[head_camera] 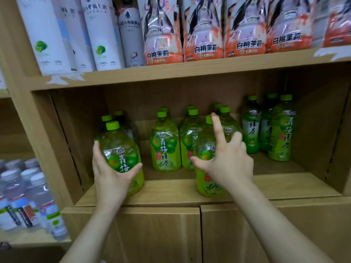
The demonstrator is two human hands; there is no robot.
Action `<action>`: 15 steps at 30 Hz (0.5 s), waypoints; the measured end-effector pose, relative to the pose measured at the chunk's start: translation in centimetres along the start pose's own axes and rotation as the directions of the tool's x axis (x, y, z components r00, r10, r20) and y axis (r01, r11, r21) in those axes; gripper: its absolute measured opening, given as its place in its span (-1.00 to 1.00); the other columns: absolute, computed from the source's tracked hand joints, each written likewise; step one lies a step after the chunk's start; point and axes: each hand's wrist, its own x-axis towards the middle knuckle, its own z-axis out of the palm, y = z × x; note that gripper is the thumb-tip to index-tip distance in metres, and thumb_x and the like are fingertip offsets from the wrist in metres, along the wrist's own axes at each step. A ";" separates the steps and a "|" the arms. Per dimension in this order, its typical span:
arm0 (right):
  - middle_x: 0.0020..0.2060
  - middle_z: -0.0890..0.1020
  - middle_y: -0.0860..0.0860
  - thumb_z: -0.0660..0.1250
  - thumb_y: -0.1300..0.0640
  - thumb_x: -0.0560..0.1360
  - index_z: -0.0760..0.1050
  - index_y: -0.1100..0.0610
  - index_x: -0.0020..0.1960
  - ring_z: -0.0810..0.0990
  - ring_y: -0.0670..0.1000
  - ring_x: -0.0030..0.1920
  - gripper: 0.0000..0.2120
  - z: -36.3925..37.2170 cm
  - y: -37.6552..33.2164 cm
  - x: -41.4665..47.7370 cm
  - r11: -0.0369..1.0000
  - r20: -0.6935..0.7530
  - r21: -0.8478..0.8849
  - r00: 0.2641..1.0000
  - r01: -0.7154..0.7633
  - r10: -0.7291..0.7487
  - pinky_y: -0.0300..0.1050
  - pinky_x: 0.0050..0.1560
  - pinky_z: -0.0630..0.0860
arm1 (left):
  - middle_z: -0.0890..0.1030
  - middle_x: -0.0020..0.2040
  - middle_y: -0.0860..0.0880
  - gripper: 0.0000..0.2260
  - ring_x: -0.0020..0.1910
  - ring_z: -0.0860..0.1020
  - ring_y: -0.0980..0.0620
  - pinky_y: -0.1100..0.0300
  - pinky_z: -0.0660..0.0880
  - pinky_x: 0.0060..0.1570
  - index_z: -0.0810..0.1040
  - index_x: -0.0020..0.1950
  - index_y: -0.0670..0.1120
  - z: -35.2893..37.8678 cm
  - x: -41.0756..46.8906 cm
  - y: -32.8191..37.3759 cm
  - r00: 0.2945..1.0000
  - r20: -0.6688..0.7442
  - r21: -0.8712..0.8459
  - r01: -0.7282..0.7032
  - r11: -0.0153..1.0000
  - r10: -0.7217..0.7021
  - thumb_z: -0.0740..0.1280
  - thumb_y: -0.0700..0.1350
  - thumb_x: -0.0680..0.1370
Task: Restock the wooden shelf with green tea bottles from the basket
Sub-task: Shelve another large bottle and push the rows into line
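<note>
A wooden shelf (171, 192) holds several green tea bottles with green caps. My left hand (110, 177) is wrapped around the lower body of one green tea bottle (121, 149), upright at the shelf's front left. My right hand (229, 160) hovers with fingers spread and the index finger raised, just in front of a second bottle (204, 147) standing at the front middle; the thumb rests near its label. More bottles (165, 147) stand in rows behind. The basket is out of view.
Darker green tea bottles (251, 128) and a plum green tea bottle (282, 130) stand at the shelf's right. The upper shelf carries white bottles (102, 35) and peach jasmine drinks (205, 35). Water bottles (28, 196) fill the left unit. Cabinet doors (152, 234) lie below.
</note>
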 end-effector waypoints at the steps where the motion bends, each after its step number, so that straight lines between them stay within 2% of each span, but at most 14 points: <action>1: 0.14 0.33 0.15 0.31 -0.46 0.28 -0.49 -0.34 0.40 0.45 0.16 0.04 0.09 0.0 0.0 0.0 1.000 -0.005 0.007 1.000 -0.003 0.003 -0.07 -0.28 0.36 | 0.16 0.52 -0.10 0.05 0.47 0.20 -0.13 -0.04 0.22 0.39 -0.08 0.53 0.05 0.2 0.2 0.0 1.000 -0.003 -0.011 0.017 1.000 -0.017 0.58 -0.02 0.28; 4: 0.17 0.33 0.15 0.29 -0.47 0.29 -0.46 -0.30 0.43 0.45 0.14 0.07 0.08 0.4 0.1 -0.4 1.000 -0.025 0.009 1.000 -0.008 0.008 -0.07 -0.27 0.36 | 0.25 0.47 -0.14 0.01 0.41 0.29 -0.18 -0.09 0.29 0.34 -0.03 0.51 0.09 0.5 0.7 0.4 0.997 -0.007 -0.013 0.082 0.997 -0.082 0.58 -0.02 0.29; 7: 0.30 0.32 0.12 0.25 -0.49 0.29 -0.29 -0.12 0.52 0.42 0.13 0.23 0.07 0.9 0.3 -1.1 0.998 -0.020 0.029 0.998 -0.058 0.059 0.01 -0.15 0.47 | 0.31 0.41 -0.19 -0.05 0.34 0.34 -0.23 -0.11 0.32 0.28 0.04 0.49 0.12 0.6 0.8 1.1 0.992 0.008 0.018 0.124 0.992 -0.124 0.58 -0.01 0.28; 10: 0.33 0.32 0.11 0.26 -0.48 0.29 -0.20 0.01 0.54 0.38 0.13 0.30 0.08 1.0 0.4 -1.0 0.996 0.013 0.047 0.997 -0.076 0.075 0.05 -0.01 0.51 | 0.34 0.38 -0.19 -0.08 0.32 0.36 -0.22 -0.08 0.34 0.25 0.09 0.47 0.14 0.5 0.6 1.4 0.995 0.014 -0.003 0.101 0.995 -0.101 0.59 -0.04 0.27; 15: 0.30 0.32 0.12 0.26 -0.49 0.28 -0.19 0.00 0.52 0.41 0.14 0.28 0.07 1.1 0.1 -0.4 0.996 0.056 0.064 0.996 -0.068 0.065 0.05 0.00 0.51 | 0.37 0.40 -0.08 -0.06 0.35 0.35 -0.08 0.12 0.29 0.26 0.14 0.45 0.15 1.9 -0.5 2.6 0.996 0.089 -0.113 0.023 0.993 -0.013 0.61 -0.05 0.22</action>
